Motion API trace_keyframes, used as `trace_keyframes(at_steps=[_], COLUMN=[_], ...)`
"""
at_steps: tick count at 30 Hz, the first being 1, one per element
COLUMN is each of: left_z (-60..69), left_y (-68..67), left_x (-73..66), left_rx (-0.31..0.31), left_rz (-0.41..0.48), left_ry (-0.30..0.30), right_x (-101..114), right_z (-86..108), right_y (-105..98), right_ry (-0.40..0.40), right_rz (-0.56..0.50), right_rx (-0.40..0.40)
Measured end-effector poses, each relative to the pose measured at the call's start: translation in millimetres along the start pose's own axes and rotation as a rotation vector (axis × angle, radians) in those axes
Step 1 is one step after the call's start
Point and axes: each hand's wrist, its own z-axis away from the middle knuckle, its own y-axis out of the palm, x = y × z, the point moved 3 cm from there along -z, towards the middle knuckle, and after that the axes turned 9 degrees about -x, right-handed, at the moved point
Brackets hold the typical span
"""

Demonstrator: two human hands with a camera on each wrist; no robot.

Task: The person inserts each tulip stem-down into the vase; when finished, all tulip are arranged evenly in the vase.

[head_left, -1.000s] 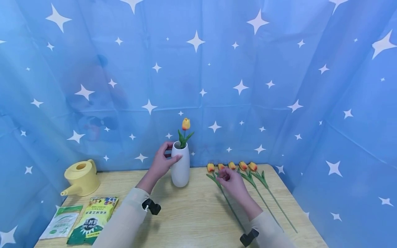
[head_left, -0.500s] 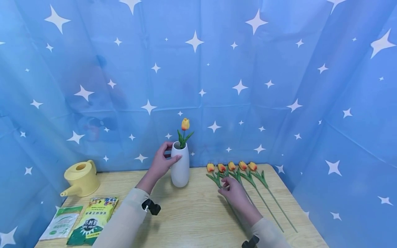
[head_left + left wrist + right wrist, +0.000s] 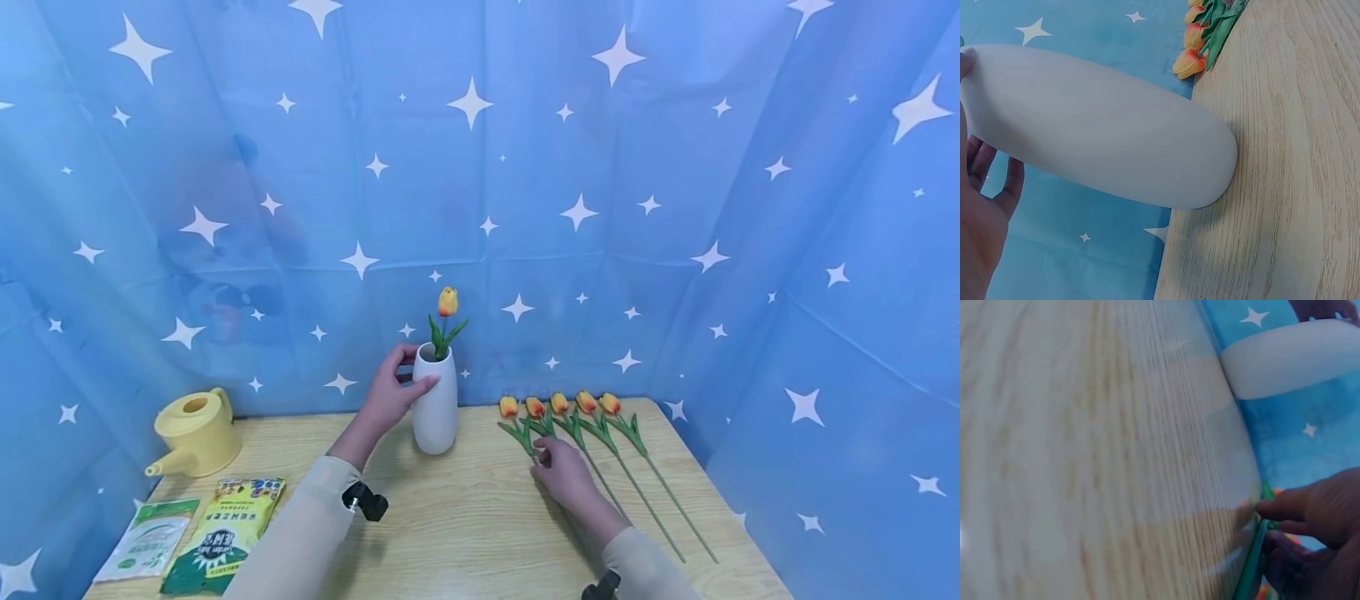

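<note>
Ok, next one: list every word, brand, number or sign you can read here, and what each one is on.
No text reads with certainty.
Yellow-and-green packet: rows of lettering and a dark round emblem, upside down to the head camera, too small and blurred to quote.
White-and-green packet: printed lines, too small and blurred to read.
White vase, yellow watering can: no lettering visible.
Blue curtain: white stars, no readable words.

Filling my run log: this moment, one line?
left hand: holds white vase; right hand: at leftmost lying tulip; inside vase: upright tulip
</note>
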Motion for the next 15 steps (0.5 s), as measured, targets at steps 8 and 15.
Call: trace_keyframes(at_steps=[8, 15], left_z=[1.1, 0.2], left_y=[-0.5, -0.8], left_x=[-0.6, -0.2], left_rx=[0.0, 0.001], left_rz=[-0.002, 0.001], left_ry=[-0.011, -0.014], right_x=[0.8, 1.5], right_z=[-0.8, -3.0], right_y=[1.4, 0.9], right_ry=[0.0, 0.019], right_rz=[0.013, 0.014], right_rx=[0.022, 0.042])
